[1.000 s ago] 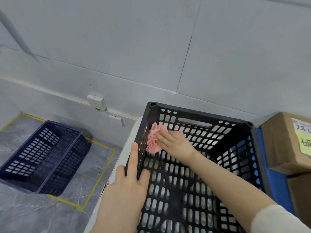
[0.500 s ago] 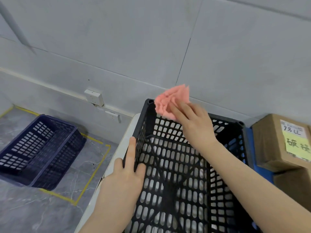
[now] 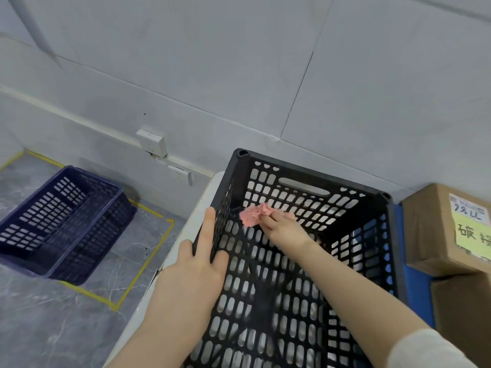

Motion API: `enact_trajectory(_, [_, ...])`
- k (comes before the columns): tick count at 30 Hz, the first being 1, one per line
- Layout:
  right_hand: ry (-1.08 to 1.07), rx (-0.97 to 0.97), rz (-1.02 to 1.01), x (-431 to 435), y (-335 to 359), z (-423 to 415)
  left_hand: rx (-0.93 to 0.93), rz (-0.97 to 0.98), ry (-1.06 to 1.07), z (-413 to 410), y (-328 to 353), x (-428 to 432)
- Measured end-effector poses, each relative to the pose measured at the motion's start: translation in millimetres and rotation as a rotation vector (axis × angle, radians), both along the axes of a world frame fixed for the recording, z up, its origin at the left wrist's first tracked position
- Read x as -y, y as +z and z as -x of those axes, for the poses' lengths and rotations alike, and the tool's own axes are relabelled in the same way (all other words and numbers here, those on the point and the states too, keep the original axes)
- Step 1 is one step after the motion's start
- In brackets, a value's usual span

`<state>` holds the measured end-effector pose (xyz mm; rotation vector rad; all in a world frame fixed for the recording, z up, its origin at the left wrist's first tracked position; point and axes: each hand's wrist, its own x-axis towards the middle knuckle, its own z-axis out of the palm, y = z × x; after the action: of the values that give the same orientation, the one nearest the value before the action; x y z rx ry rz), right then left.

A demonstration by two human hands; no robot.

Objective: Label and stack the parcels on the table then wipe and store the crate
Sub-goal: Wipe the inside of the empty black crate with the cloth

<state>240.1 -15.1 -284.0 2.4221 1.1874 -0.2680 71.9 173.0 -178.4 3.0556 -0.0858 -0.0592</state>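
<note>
Looking down from head height onto a work corner. Filling the upper half, a pale grey panelled wall. At lower left, grey marbled floor. Running up beside the floor, the white edge of a bench, with a strip of blue surface on its right side.

Standing on the bench at centre, a black crate of slotted plastic, open top facing up, far end close to the wall. Down on the floor, well apart from the bench, a dark blue crate inside an outline of yellow tape.

Just right of the black crate, two brown cardboard parcels, one on the other: the upper parcel carrying a yellow label with handwriting (cut off by the frame edge), the lower parcel only partly in view.

At the crate's left wall, the left hand, clamped over the rim with thumb inside and fingers outside. Reaching deep into the crate, the right hand, pale sleeve at the forearm, fingers curled tight around a crumpled pink cloth pressed to the crate's inside near the far left corner.

Low on the wall, a white socket box.
</note>
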Motion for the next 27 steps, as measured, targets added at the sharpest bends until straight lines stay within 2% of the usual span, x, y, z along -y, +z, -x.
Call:
enact_trajectory(2, [-0.025, -0.021, 0.032, -4.6, 13.8, 1.8, -0.010, 0.000, -0.002, 1.1, 1.4, 0.1])
enact_trajectory(4, [0.076, 0.080, -0.058, 1.0, 39.9, 2.0, -0.020, 0.014, -0.002, 2.5, 2.5, -0.3])
enact_trajectory(7, [0.209, 0.372, -0.418, 24.9, 82.8, -3.9, -0.032, 0.012, 0.000, 4.0, 1.8, -0.5])
enact_trajectory(9, [0.188, 0.467, -0.608, 42.9, 96.4, -5.6, -0.030, 0.007, -0.003, 3.6, 1.7, -0.7])
enact_trajectory(10, [0.165, 0.460, -0.588, 46.5, 97.3, -5.2, -0.029, 0.003, -0.004, 3.3, 2.2, -0.7])
enact_trajectory(12, [0.149, 0.364, -0.333, 45.6, 86.3, -3.1, -0.027, -0.002, -0.009, 3.0, 3.9, 0.2])
enact_trajectory(15, [0.041, 0.057, 0.125, 31.4, 48.1, -1.8, -0.025, 0.005, -0.011, 3.0, 4.8, -0.1])
enact_trajectory(17, [-0.103, -0.089, 0.235, 22.2, 31.0, -3.4, -0.025, 0.005, -0.006, 2.4, 4.2, 0.2])
enact_trajectory(21, [-0.210, -0.052, 0.175, 13.2, 36.9, 14.2, -0.033, 0.014, -0.002, 3.4, 2.7, 0.5])
enact_trajectory(25, [-0.217, 0.298, -0.032, 40.5, 94.8, 14.2, -0.032, -0.007, -0.012, 4.1, 5.3, 0.5])
enact_trajectory(27, [-0.211, 0.388, -0.133, 57.6, 111.0, 9.7, -0.030, -0.020, -0.014, 3.3, 5.9, 1.0])
